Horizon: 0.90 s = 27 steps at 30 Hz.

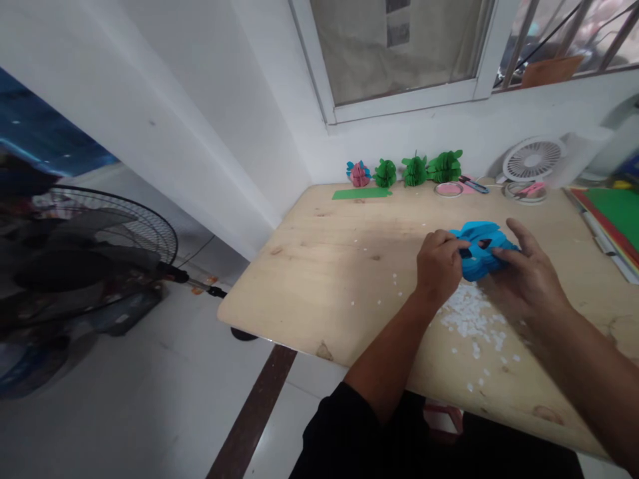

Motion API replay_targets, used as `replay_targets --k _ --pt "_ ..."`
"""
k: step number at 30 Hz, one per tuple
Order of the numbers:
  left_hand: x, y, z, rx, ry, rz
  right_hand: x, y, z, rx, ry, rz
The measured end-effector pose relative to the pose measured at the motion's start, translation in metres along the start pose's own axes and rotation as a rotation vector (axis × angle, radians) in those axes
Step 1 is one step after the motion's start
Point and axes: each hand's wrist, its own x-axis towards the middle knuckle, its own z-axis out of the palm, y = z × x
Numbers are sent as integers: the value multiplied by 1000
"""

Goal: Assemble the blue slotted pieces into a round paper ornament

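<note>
A blue layered paper figure (pixel 480 261) with dark spots on its front is held up over the wooden table (pixel 319 266). My left hand (pixel 439 263) grips its left side, fingers pressed onto the paper near a dark spot. On the opposite side my right hand (pixel 532 269) holds it between thumb and fingers, one finger raised away from it. Beneath the figure, many small white paper bits (pixel 469 313) lie scattered on the tabletop.
Along the wall stand green paper figures (pixel 414 170) and a pink-and-blue one (pixel 358 174), behind a green strip (pixel 362 193). A utility knife (pixel 474 185), tape rings (pixel 448 189) and a small white fan (pixel 533 159) sit at the back. Colored sheets (pixel 612 213) lie right.
</note>
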Motion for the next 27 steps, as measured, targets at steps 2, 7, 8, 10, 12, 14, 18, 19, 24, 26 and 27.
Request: replay_targets --k 2,7,8,10,12,14,18,19,24,26,27 --pt "0 0 1 -28 31 -25 0 4 0 29 -5 -3" --pt "-1 -1 4 -100 71 -77 1 13 -1 79 1 -26" --pt "-1 -1 4 -110 72 -83 1 15 -2 78 0 -47" --pt "0 -1 5 -123 69 -93 2 18 -2 60 -4 -94" --pt "0 -1 4 -131 63 -104 3 19 -2 27 1 -128" --pt "0 -1 4 -142 56 -114 4 19 -1 1 18 -145" --pt "0 0 2 -158 28 -121 3 17 1 -35 61 -171" --pt "0 0 2 -150 23 -120 3 17 1 -47 67 -177" --pt "-1 5 0 -96 38 -28 5 15 -1 -80 62 -219" --pt "0 7 0 -69 39 16 5 14 -2 -100 62 -235" --pt "0 7 -1 -51 35 30 6 13 -3 -113 63 -245"
